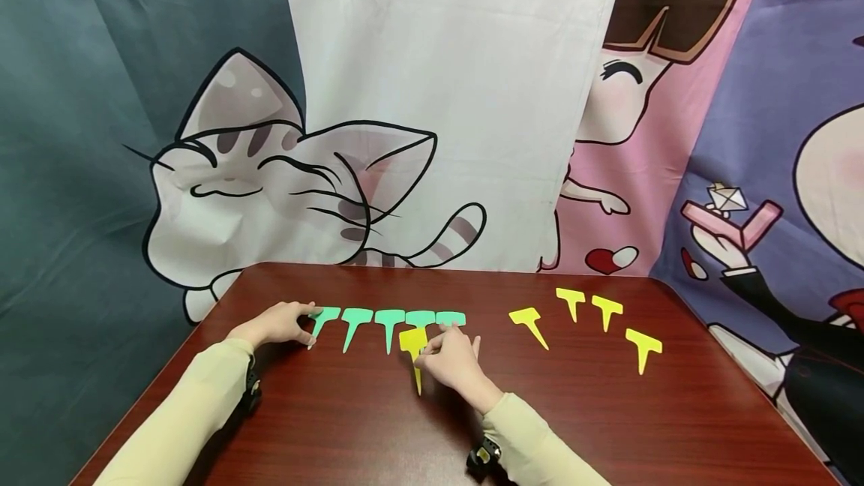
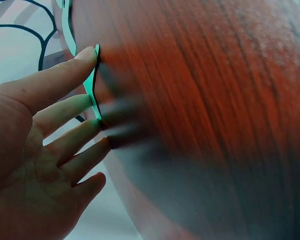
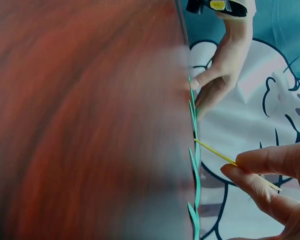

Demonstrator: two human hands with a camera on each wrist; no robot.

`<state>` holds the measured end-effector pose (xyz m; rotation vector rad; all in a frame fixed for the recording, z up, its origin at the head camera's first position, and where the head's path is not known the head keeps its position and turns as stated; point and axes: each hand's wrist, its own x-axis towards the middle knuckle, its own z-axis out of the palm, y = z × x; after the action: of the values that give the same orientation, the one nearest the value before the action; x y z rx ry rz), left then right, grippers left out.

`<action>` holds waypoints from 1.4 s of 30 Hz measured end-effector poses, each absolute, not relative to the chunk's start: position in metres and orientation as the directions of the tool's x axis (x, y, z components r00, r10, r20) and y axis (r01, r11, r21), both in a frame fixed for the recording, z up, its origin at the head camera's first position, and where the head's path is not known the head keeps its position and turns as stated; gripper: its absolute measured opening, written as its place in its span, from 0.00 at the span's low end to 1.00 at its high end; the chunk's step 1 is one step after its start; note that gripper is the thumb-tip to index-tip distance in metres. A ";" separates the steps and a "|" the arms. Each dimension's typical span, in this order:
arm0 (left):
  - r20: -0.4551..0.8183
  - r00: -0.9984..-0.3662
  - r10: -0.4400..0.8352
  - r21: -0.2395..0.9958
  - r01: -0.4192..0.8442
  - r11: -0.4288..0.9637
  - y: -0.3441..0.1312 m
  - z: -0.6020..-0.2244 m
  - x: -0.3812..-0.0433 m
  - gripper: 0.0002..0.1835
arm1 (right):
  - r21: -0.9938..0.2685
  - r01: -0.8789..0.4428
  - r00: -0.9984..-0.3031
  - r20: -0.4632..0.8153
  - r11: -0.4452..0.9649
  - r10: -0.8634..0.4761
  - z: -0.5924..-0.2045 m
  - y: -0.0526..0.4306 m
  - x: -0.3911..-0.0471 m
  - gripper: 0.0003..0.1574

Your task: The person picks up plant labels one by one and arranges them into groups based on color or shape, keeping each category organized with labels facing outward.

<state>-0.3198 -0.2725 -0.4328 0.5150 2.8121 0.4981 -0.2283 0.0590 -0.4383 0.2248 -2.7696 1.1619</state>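
Tag point(image 1: 412, 339) | yellow | pinched in right grip point(image 1: 454, 360) | wide end left of knuckles

Yellow T-shaped tag point(image 1: 412, 340), pinched and tilted, near row of five green tags point(image 1: 389, 319); four yellow tags point(image 1: 607, 307) scattered at right.

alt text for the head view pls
A right hand pinches a yellow T-shaped tag by a row of five green tags on a brown table; the left hand touches the leftmost one. Four more yellow tags lie farther right.
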 end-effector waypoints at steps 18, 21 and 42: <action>-0.171 -0.915 0.366 0.372 0.284 0.884 -0.273 -0.434 -0.318 0.37 | -0.679 -0.243 -0.970 0.146 0.693 -0.197 -0.446 -0.002 -0.224 0.17; -0.169 -0.914 0.369 0.369 0.289 0.883 -0.273 -0.435 -0.318 0.37 | -0.661 -0.255 -0.966 0.142 0.706 -0.216 -0.446 -0.009 -0.223 0.18; -0.167 -0.917 0.362 0.363 0.284 0.887 -0.272 -0.436 -0.323 0.37 | -0.538 -0.253 -0.966 0.105 0.804 -0.234 -0.438 -0.045 -0.214 0.19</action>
<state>-0.3233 -0.2723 -0.4359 0.4907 2.8253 0.4919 -0.2141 -0.0446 -0.4381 0.3993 -2.9522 0.8883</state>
